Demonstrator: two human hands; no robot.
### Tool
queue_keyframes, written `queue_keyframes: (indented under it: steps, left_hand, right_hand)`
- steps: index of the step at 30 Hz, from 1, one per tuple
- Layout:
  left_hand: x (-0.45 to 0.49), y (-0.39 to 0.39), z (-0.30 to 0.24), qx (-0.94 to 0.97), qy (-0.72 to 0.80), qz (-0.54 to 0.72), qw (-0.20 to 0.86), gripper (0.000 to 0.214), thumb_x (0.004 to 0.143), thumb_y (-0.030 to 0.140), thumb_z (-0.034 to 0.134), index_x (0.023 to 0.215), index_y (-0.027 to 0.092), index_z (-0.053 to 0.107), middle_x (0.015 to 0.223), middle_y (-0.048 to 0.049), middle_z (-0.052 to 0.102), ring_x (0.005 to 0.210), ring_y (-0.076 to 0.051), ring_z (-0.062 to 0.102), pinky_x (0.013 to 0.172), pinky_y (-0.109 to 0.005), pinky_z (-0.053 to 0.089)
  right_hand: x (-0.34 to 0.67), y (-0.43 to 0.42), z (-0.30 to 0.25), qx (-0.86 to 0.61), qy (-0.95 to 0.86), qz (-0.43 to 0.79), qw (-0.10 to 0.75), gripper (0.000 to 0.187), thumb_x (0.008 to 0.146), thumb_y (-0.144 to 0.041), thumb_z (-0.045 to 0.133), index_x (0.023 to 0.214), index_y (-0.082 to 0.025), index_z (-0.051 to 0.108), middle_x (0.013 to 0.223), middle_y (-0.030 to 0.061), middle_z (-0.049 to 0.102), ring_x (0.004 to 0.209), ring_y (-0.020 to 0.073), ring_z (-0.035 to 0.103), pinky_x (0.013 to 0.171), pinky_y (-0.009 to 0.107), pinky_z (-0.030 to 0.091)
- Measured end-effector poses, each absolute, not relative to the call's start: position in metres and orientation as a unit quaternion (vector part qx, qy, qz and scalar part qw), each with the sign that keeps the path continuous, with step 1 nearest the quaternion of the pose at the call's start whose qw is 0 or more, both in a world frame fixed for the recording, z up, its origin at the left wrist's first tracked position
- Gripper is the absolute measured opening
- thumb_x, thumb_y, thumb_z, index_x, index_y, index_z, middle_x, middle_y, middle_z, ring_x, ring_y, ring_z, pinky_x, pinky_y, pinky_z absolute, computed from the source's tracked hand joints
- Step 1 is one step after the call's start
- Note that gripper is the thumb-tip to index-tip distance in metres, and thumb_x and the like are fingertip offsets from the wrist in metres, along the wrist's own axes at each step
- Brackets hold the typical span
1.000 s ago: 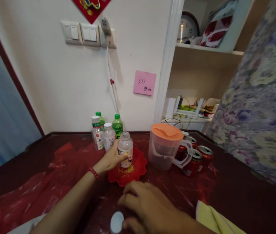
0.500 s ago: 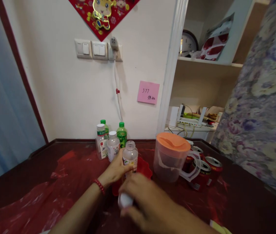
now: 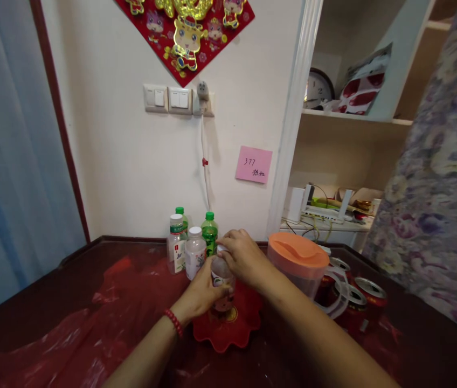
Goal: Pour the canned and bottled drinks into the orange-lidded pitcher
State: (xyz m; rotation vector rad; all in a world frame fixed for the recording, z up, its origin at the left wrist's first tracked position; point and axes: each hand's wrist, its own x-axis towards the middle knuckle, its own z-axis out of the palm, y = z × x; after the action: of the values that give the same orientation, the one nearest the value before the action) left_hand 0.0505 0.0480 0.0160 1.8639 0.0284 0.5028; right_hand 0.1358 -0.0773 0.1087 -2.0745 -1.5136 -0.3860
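Though clear, a label-wrapped, round-shouldered bottle [image 3: 221,278]

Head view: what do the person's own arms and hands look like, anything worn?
The left hand is ungloved, with a red beaded bracelet at its wrist. The right hand is ungloved too, its wrist showing nothing worn. No sleeves show.

Wall [image 3: 123,172] bears pink note [image 3: 254,165] marked "377", with white switches [image 3: 179,100] upper left of it under red decoration [image 3: 188,43]; clock [image 3: 319,88] on shelf [image 3: 353,117], floral cloth [image 3: 442,172] far right.
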Motion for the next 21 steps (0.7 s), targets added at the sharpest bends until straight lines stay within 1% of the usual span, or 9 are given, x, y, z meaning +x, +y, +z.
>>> queue_keyframes:
  steps: [4,8,11,14,17,19,21]
  left_hand:
    - [0.050,0.048,0.015,0.798,0.013,0.215,0.563,0.062,0.069,0.026,0.077,0.123,0.017,0.048,0.121,-0.0123,0.061,0.116,-0.031,0.057,0.104,-0.048,0.044]
    - [0.049,0.048,0.014,0.797,0.006,0.218,0.563,0.059,0.071,0.024,0.076,0.123,0.017,0.049,0.123,-0.0126,0.061,0.117,-0.030,0.057,0.105,-0.048,0.044]
    - [0.050,0.048,0.014,0.791,0.004,0.219,0.572,0.062,0.069,0.023,0.077,0.124,0.018,0.049,0.125,-0.0123,0.061,0.120,-0.031,0.057,0.107,-0.048,0.043]
    - [0.051,0.048,0.014,0.788,0.003,0.221,0.575,0.066,0.069,0.025,0.079,0.127,0.018,0.048,0.127,-0.0124,0.062,0.121,-0.031,0.057,0.107,-0.048,0.044]
    - [0.050,0.047,0.016,0.787,0.010,0.213,0.579,0.068,0.069,0.031,0.080,0.127,0.017,0.047,0.125,-0.0131,0.062,0.119,-0.031,0.058,0.105,-0.047,0.045]
    - [0.048,0.046,0.019,0.784,0.013,0.204,0.586,0.069,0.068,0.032,0.080,0.127,0.016,0.047,0.126,-0.0142,0.061,0.120,-0.032,0.057,0.105,-0.047,0.045]
    - [0.047,0.045,0.021,0.784,0.014,0.205,0.586,0.069,0.068,0.030,0.080,0.127,0.016,0.047,0.127,-0.0149,0.061,0.122,-0.033,0.056,0.107,-0.048,0.043]
  right_hand:
    - [0.140,-0.078,0.108,-0.780,-0.552,-0.137,0.261,0.016,0.094,-0.018,0.070,0.110,-0.017,0.072,0.108,0.0065,0.067,0.107,0.0235,0.060,0.097,0.043,0.049]
    - [0.141,-0.078,0.104,-0.790,-0.534,-0.143,0.265,0.020,0.093,-0.023,0.072,0.111,-0.016,0.071,0.105,0.0072,0.065,0.107,0.0249,0.059,0.096,0.043,0.048]
    - [0.140,-0.079,0.103,-0.793,-0.526,-0.146,0.269,0.021,0.093,-0.027,0.073,0.110,-0.015,0.072,0.102,0.0076,0.064,0.106,0.0265,0.058,0.093,0.044,0.048]
    - [0.137,-0.082,0.104,-0.786,-0.530,-0.143,0.283,0.022,0.094,-0.028,0.072,0.111,-0.015,0.073,0.103,0.0085,0.066,0.107,0.0266,0.059,0.095,0.045,0.048]
    - [0.135,-0.086,0.108,-0.769,-0.548,-0.125,0.306,0.018,0.099,-0.018,0.063,0.114,-0.014,0.071,0.111,0.0087,0.069,0.112,0.0237,0.062,0.101,0.045,0.048]
    - [0.134,-0.088,0.110,-0.758,-0.557,-0.107,0.321,0.020,0.099,-0.008,0.058,0.114,-0.014,0.070,0.116,0.0072,0.070,0.113,0.0212,0.064,0.103,0.043,0.049]
    - [0.136,-0.087,0.110,-0.755,-0.556,-0.093,0.335,0.020,0.097,-0.005,0.059,0.112,-0.014,0.070,0.116,0.0057,0.071,0.111,0.0202,0.065,0.100,0.042,0.051]
